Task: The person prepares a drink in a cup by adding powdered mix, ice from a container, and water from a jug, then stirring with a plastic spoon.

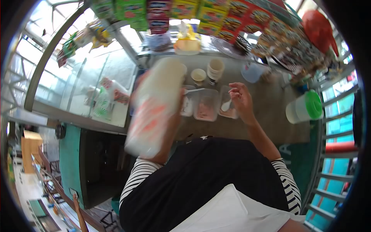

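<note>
A long whitish package with red markings (152,112), blurred by motion, is held up at the left of my body. My left hand (176,110) is behind it, wrapped round its right side, its fingers mostly hidden. My right hand (240,96) is raised with bent fingers apart and nothing in them. Below it is a clear tub (234,112) with a white spoon (226,105) in it. A middle tub (206,105) holds something pinkish. Another tub (187,106) is partly hidden by the package. Behind them stand a small paper cup (198,76) and a taller cup (215,70).
A clear jug with a green lid (315,105) stands at the right of the counter (274,127). Sachet strips (216,13) hang above. At the left is a glass case (58,102) with packets inside. A blue plastic cup (251,73) sits at the back right.
</note>
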A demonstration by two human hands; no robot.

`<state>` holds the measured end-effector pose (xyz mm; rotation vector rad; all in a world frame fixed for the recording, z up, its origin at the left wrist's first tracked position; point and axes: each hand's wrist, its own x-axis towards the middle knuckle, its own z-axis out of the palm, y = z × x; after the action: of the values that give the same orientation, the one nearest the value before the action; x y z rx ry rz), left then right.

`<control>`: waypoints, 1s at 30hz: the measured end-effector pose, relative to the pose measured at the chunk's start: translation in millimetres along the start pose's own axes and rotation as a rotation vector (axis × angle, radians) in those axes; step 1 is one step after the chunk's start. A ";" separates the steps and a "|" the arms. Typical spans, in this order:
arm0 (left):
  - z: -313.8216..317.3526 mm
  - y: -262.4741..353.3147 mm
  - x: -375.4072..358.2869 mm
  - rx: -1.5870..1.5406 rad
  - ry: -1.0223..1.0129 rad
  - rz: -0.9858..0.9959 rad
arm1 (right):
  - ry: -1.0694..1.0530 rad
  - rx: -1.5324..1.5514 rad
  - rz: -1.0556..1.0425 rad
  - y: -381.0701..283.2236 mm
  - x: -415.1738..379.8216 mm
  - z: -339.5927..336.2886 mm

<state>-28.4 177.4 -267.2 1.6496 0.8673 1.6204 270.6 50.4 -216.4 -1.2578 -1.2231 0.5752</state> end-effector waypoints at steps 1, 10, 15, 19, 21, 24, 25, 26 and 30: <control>53.1 22.4 5.3 0.636 -0.335 0.183 | 0.069 -0.050 -0.070 2.7 -5.9 -19.1; 296.4 90.8 -58.7 0.078 -0.789 0.074 | 0.395 -0.193 -0.108 -34.2 -26.5 -152.4; 346.7 99.6 -93.4 0.185 -0.775 0.029 | 0.299 -0.475 -0.004 -10.8 -33.2 -225.2; 371.2 112.7 -104.5 0.239 -0.767 -0.025 | 0.270 -0.347 0.105 -9.9 -33.4 -251.6; 380.4 108.7 -103.0 0.257 -0.775 -0.033 | 0.226 -0.336 0.106 -3.5 -29.3 -264.9; 387.3 107.3 -92.3 0.297 -0.831 -0.083 | 0.115 -0.295 0.078 9.6 -18.4 -289.5; 387.0 107.4 -87.6 0.328 -0.883 -0.131 | 0.069 -0.340 -0.014 13.5 -13.9 -296.3; 387.0 102.1 -85.2 0.334 -0.871 -0.137 | 0.022 -0.381 -0.108 16.3 -10.4 -302.2; 381.8 67.1 -71.7 0.293 -0.911 -0.197 | 0.120 -0.261 -0.003 2.4 12.3 -335.4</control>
<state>353.1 78.5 -257.8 2.1261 0.7451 0.4867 579.5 -69.9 -164.3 -1.4868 -1.2262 0.3391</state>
